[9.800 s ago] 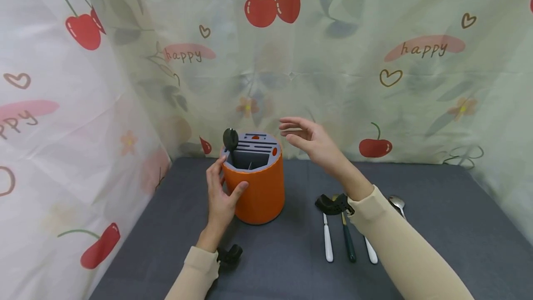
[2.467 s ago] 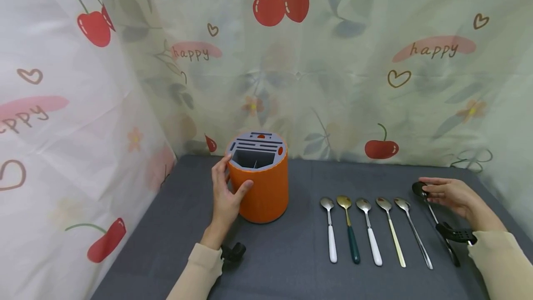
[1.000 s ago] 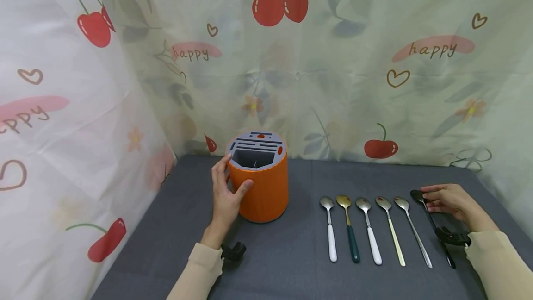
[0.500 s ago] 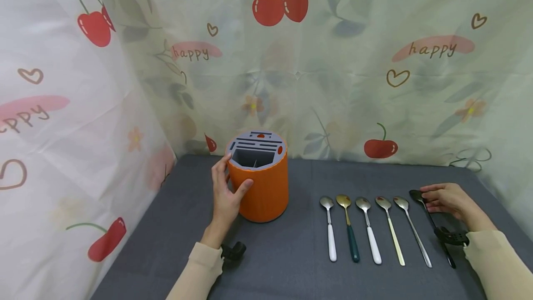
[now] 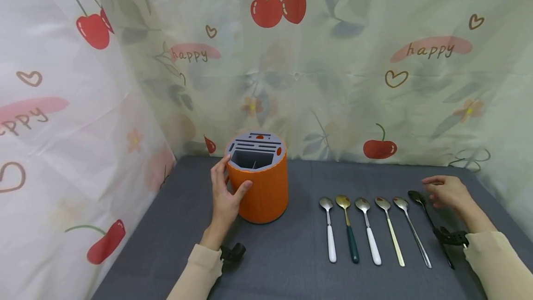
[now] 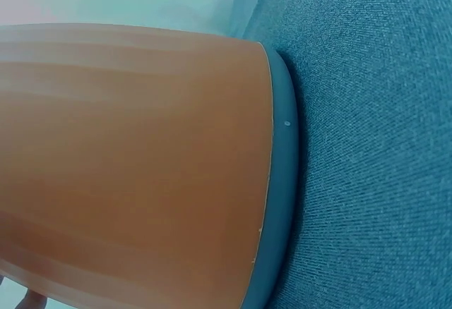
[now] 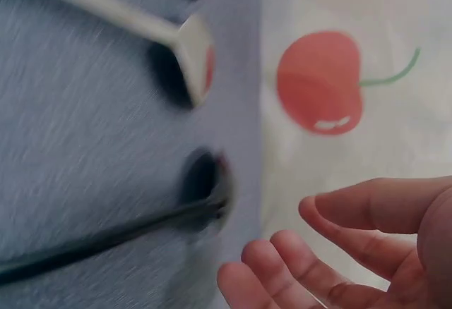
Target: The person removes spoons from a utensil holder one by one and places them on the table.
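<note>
My left hand [image 5: 224, 196] holds the side of an orange cylindrical utensil holder [image 5: 266, 193], fingers at the rim and thumb across its front. Its grey top has slots and a large compartment; the holder's side [image 6: 141, 168] fills much of the left wrist view. At far right, my right hand [image 5: 449, 193] hovers beside the bowl of a black spoon [image 5: 415, 196], holding nothing. In the right wrist view its fingers are loosely bent, apart from the black spoon [image 7: 113, 242]. This spoon lies on the table, its handle partly behind the wrist strap.
Left of the black spoon lie a silver spoon [image 5: 413, 226], a cream-handled spoon [image 5: 393, 234], white-handled spoons [image 5: 372, 240] and a green-handled gold spoon [image 5: 351, 235], in a row. A patterned cloth [image 5: 316, 119] hangs along the dark grey table's back edge.
The black spoon, earlier standing in the holder, was carried right and laid at the row's end. My right hand has just let go and risen away. My left hand stays on the holder.
</note>
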Demonstrator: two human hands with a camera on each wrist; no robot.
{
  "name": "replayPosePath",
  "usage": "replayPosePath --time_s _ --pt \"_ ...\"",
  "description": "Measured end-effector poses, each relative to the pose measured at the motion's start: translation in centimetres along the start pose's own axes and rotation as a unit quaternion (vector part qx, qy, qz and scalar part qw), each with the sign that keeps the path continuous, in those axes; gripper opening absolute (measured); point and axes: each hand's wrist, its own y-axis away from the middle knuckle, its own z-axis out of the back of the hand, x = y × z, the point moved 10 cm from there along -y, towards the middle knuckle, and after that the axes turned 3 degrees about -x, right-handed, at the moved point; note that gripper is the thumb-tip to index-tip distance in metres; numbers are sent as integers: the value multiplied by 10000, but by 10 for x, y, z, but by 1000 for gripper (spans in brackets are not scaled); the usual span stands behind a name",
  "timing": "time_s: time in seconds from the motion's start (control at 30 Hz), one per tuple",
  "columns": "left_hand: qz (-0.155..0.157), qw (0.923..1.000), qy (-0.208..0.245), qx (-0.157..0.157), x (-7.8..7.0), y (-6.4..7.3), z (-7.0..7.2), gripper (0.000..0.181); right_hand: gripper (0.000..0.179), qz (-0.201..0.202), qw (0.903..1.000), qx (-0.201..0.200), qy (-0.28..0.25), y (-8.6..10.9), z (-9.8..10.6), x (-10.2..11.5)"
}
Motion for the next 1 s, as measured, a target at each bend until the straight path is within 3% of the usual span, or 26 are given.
replayPosePath --time_s 0.13,0.33,0.47,0.57,0.8,0.9,1.0 --pt "-10 10000 12 17 0 0 -1 81 43 338 9988 -226 287 12 4 27" --pt "48 9997 246 -3 3 1 1 81 39 674 9970 -354 113 27 -1 55" --pt "107 9994 332 -88 3 0 4 68 38 852 9959 -301 27 37 -6 69" --pt "99 9990 379 -201 -2 -2 9 57 39 928 9954 -236 -17 42 -10 78" --pt "68 9985 222 -497 -33 -10 28 45 37 1139 9933 -216 -6 47 -15 95" --pt "45 9986 51 -527 -29 -13 34 44 37 1250 9920 -130 -71 48 -18 101" --pt "88 9985 -91 -539 -12 -16 40 44 37 1335 9909 -37 -160 49 -22 105"
